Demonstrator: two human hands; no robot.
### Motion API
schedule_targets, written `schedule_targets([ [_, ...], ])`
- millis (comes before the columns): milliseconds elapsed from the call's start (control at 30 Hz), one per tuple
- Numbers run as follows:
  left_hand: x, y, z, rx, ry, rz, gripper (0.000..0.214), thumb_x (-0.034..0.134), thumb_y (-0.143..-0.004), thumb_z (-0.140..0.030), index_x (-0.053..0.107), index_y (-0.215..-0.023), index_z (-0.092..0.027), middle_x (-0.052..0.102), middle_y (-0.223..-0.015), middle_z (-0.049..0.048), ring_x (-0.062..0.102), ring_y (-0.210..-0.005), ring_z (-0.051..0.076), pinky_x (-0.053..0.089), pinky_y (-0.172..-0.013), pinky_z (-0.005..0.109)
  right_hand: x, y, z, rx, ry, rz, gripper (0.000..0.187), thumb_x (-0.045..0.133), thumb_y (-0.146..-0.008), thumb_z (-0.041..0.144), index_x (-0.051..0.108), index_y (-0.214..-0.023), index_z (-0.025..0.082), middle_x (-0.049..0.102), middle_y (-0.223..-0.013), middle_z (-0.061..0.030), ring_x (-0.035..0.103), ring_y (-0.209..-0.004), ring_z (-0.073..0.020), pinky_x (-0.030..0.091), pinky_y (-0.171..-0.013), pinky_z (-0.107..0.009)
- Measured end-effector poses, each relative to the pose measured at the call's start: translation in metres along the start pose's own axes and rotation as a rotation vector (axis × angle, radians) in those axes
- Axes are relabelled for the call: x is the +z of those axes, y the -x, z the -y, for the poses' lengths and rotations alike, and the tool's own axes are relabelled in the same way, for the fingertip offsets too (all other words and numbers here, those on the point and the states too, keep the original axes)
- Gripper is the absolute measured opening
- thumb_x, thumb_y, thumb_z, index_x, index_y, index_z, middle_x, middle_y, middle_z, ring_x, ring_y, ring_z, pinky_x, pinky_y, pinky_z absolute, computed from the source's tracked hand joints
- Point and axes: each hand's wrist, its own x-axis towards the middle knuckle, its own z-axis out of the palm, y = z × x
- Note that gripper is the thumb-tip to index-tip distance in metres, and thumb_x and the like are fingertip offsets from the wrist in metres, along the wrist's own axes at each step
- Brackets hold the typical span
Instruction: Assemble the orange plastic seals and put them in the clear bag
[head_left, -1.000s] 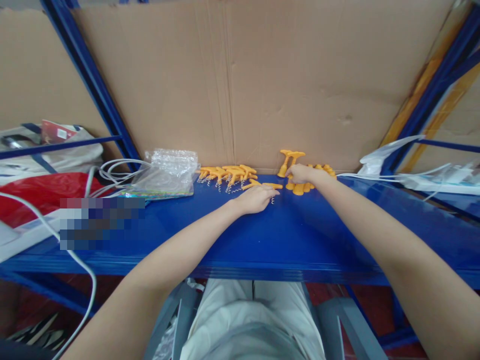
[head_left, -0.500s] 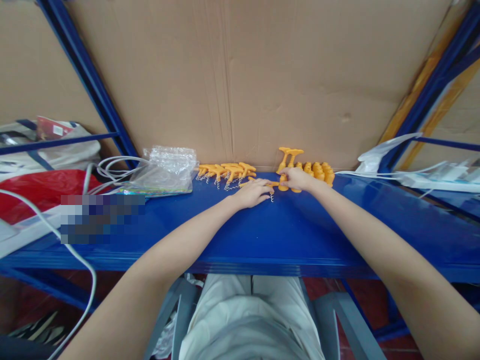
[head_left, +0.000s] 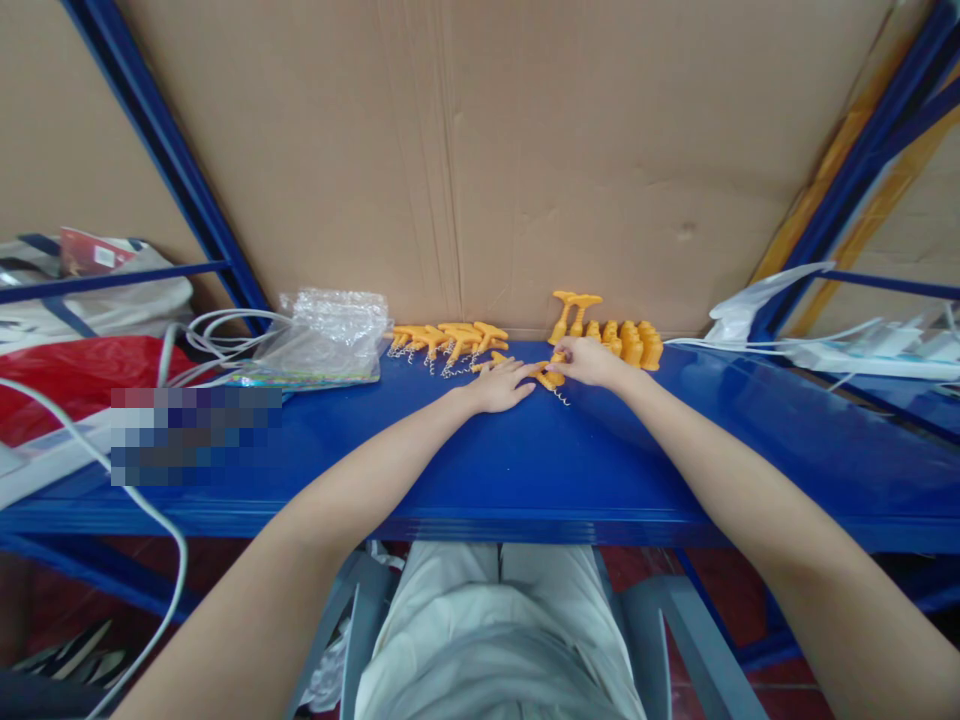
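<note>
My left hand (head_left: 501,386) is closed at the fingertips on a yellow corkscrew (head_left: 553,381). Its bare metal spiral points down and to the right, just above the blue table. Close beside it, my right hand (head_left: 591,362) pinches a small yellow sleeve (head_left: 558,358), partly hidden by the fingers. Behind my left hand lies a heap of yellow T-handled corkscrews (head_left: 450,338), spirals towards me. Past my right hand stand several upright yellow sleeves (head_left: 641,345) in rows. Two corkscrews (head_left: 576,312) stand upright in sleeves at the back.
A clear plastic bag (head_left: 322,335) and white cables (head_left: 225,325) lie to the left, near a red bag (head_left: 97,385). At right are a white power strip (head_left: 877,360) and a white plastic bag (head_left: 739,315). A cardboard wall (head_left: 585,150) closes off the back.
The corkscrew at my left hand has turned, its spiral swinging towards the right. My right hand has drawn left and nearer to my left hand, with a sleeve in its fingers.
</note>
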Motion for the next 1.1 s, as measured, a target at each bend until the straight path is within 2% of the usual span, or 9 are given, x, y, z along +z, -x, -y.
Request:
schedule_targets([
  [67,-0.002,0.000,-0.002,0.007,-0.033,0.022,0.049,0.035,-0.101,-0.035,0.044,-0.148,-0.025,0.059,-0.141,0.0137,0.051,-0.131,0.031,0.039,-0.105,0.054,-0.001,0.001,0.001,0.004,0.010,0.006,0.028,0.064,-0.089,0.033,0.071,-0.109,0.014,0.076,-0.100,-0.0122,0.069,-0.087,-0.0235,0.049,-0.079,-0.033],
  [167,-0.009,0.003,-0.008,0.054,-0.111,-0.015,0.048,0.035,-0.099,-0.030,0.053,-0.143,-0.023,0.065,-0.123,0.0139,0.057,-0.120,0.031,0.040,-0.101,0.050,-0.003,0.003,0.002,0.003,0.031,0.016,0.029,0.066,-0.088,0.033,0.070,-0.110,0.015,0.076,-0.100,-0.0117,0.069,-0.087,-0.0239,0.048,-0.077,-0.032],
  [267,-0.017,0.005,-0.015,0.088,-0.132,-0.022,0.047,0.041,-0.095,-0.027,0.059,-0.137,-0.022,0.068,-0.114,0.0125,0.061,-0.111,0.030,0.044,-0.095,0.044,-0.005,0.004,0.003,-0.003,0.053,0.048,0.025,0.070,-0.086,0.033,0.072,-0.103,0.016,0.076,-0.096,-0.0098,0.069,-0.084,-0.0233,0.047,-0.074,-0.030],
  [400,-0.027,0.006,-0.017,0.046,-0.064,0.105,0.042,0.045,-0.090,-0.025,0.064,-0.127,-0.022,0.072,-0.108,0.0083,0.068,-0.098,0.025,0.050,-0.083,0.034,-0.008,0.006,0.004,-0.015,0.045,0.092,0.019,0.070,-0.085,0.036,0.073,-0.087,0.018,0.075,-0.086,-0.0067,0.069,-0.078,-0.0227,0.046,-0.071,-0.030],
  [500,-0.034,0.008,-0.010,-0.026,-0.086,0.163,0.033,0.049,-0.089,-0.028,0.066,-0.116,-0.021,0.074,-0.104,0.0082,0.070,-0.093,0.026,0.051,-0.077,0.032,-0.009,0.007,0.004,0.010,0.027,0.083,0.018,0.070,-0.084,0.037,0.071,-0.089,0.019,0.075,-0.088,-0.0067,0.069,-0.081,-0.0241,0.047,-0.072,-0.031],
  [633,-0.039,0.014,0.009,-0.086,-0.117,0.070,0.031,0.048,-0.091,-0.027,0.061,-0.118,-0.020,0.074,-0.111,0.0090,0.070,-0.100,0.025,0.052,-0.083,0.032,-0.010,0.008,0.004,0.047,0.069,-0.002,0.023,0.069,-0.082,0.029,0.067,-0.103,0.019,0.075,-0.101,-0.0107,0.069,-0.092,-0.0300,0.048,-0.079,-0.038],
  [700,-0.039,0.017,0.020,-0.123,-0.114,0.013,0.032,0.047,-0.092,-0.027,0.058,-0.122,-0.020,0.072,-0.116,0.0100,0.069,-0.104,0.025,0.052,-0.087,0.033,-0.012,0.010,0.003,-0.003,0.106,-0.036,0.025,0.065,-0.082,0.023,0.066,-0.107,0.021,0.074,-0.106,-0.0113,0.068,-0.099,-0.0333,0.047,-0.085,-0.044],
  [833,-0.041,0.020,0.034,-0.194,-0.103,-0.043,0.030,0.050,-0.092,-0.027,0.058,-0.120,-0.020,0.074,-0.110,0.0103,0.070,-0.104,0.026,0.052,-0.085,0.033,-0.015,0.015,0.004,-0.098,0.175,-0.016,0.026,0.058,-0.085,0.016,0.070,-0.107,0.021,0.074,-0.111,-0.0126,0.065,-0.108,-0.0364,0.041,-0.095,-0.054],
  [1100,-0.038,0.019,0.040,-0.202,-0.019,-0.060,0.026,0.049,-0.093,-0.029,0.057,-0.116,-0.018,0.075,-0.091,0.0070,0.071,-0.095,0.024,0.051,-0.082,0.031,-0.014,0.016,0.011,-0.104,0.179,0.027,0.029,0.059,-0.089,0.019,0.071,-0.115,0.021,0.072,-0.123,-0.0132,0.063,-0.115,-0.0371,0.040,-0.097,-0.054],
])
